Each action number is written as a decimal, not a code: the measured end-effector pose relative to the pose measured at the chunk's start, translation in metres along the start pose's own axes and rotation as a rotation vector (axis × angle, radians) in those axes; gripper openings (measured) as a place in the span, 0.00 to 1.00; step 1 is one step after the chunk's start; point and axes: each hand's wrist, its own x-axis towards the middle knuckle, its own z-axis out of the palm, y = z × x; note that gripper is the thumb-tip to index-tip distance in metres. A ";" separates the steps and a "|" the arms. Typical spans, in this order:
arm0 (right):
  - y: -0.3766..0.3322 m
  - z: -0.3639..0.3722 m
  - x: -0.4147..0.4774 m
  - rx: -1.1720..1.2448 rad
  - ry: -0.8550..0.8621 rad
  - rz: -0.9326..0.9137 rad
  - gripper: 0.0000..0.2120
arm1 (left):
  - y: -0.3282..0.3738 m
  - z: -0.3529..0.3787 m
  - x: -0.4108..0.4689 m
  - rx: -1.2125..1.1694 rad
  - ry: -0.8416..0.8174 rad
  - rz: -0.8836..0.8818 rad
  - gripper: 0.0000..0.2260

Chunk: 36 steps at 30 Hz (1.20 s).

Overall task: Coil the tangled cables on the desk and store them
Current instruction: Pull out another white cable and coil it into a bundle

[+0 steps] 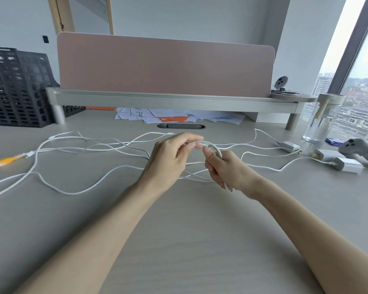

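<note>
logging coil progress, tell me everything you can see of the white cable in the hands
The white cable is thin and plastic-looking. One small loop arches between the hands: the left hand pinches its top, the right hand grips the gathered part, an end poking out below. The rest trails loose over the desk.

Your bare hands and forearms.
Your left hand (168,158) and right hand (225,168) are uncovered; your left forearm (98,230) and right forearm (306,219) are bare skin as far as the view's lower edge, the fingers slim, one short thumbnail showing.
</note>
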 end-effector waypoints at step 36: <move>-0.007 -0.014 -0.002 0.405 0.016 -0.052 0.17 | 0.012 0.019 -0.011 0.186 -0.434 -0.202 0.14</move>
